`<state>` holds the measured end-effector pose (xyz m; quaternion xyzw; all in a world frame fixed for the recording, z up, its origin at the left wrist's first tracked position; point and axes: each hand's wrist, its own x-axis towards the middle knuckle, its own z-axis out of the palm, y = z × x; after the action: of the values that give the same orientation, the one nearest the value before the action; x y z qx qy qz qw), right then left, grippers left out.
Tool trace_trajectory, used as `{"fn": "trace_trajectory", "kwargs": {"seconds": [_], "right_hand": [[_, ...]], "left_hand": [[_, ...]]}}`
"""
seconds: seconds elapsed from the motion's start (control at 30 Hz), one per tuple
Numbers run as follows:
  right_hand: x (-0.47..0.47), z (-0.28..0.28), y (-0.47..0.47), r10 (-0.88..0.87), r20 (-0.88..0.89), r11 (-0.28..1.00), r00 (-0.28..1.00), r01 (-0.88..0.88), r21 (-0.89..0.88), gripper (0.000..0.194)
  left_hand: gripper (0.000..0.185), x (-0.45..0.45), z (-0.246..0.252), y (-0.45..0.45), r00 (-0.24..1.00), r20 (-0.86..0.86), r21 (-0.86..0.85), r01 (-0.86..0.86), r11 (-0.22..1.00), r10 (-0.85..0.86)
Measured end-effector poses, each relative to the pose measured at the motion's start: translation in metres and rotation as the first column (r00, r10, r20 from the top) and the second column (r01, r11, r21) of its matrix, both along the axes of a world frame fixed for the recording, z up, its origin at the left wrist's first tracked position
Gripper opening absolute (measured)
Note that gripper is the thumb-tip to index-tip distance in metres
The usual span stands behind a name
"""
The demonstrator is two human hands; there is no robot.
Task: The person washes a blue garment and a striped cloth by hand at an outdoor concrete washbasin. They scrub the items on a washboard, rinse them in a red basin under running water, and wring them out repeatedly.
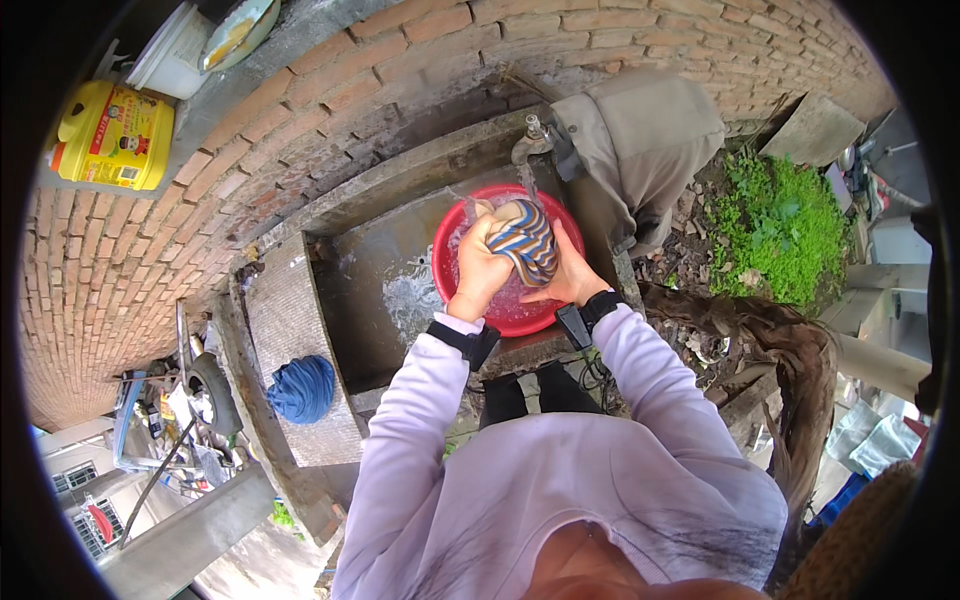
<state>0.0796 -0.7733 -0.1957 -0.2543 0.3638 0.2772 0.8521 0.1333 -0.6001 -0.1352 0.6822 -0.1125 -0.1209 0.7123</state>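
Note:
Between my hands is a striped cloth (527, 238) in blue, brown, cream and black, bunched up over a red plastic basin (441, 259). My left hand (480, 259) grips its left side. On the right, my right hand (571, 264) presses against it, thumb up and fingers reaching underneath. Water runs from a metal tap (531, 142) just behind the cloth, and bubbly water (510, 300) fills the basin. The basin stands at the right end of a concrete sink (360, 255), whose floor is wet and splashed with suds.
A folded blue cloth (301, 388) lies on the ridged concrete washboard slab (289, 330) at the left. Grey-beige fabric (637, 127) drapes beside the tap. A brick wall (435, 67) rises behind. A yellow detergent jug (116, 135) stands on a ledge. A twisted trunk (795, 360) is at right.

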Motion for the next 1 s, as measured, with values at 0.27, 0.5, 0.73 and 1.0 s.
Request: {"fn": "trace_trajectory", "kwargs": {"seconds": [0.27, 0.5, 0.73, 1.0], "right_hand": [[0.004, 0.012, 0.013, -0.199, 0.201, 0.921, 0.959, 0.113, 0.374, 0.056], [0.015, -0.010, 0.027, -0.343, 0.226, 0.869, 0.912, 0.399, -0.292, 0.024], [0.011, 0.010, 0.047, 0.038, 0.513, 0.904, 0.857, 0.190, -0.384, 0.022], [0.020, 0.072, 0.039, 0.012, 0.372, 0.978, 0.928, 0.067, -0.198, 0.060]], "left_hand": [[0.032, 0.000, -0.018, 0.029, 0.915, -0.383, -0.331, -0.010, 0.944, -0.124], [0.066, -0.009, 0.040, 0.062, 0.850, -0.478, 0.150, -0.171, 0.974, 0.222], [0.033, -0.010, -0.016, 0.018, 0.888, -0.344, 0.186, -0.255, 0.949, 0.306], [0.019, -0.004, -0.002, 0.019, 0.858, -0.169, 0.027, -0.488, 0.872, 0.485]]}}
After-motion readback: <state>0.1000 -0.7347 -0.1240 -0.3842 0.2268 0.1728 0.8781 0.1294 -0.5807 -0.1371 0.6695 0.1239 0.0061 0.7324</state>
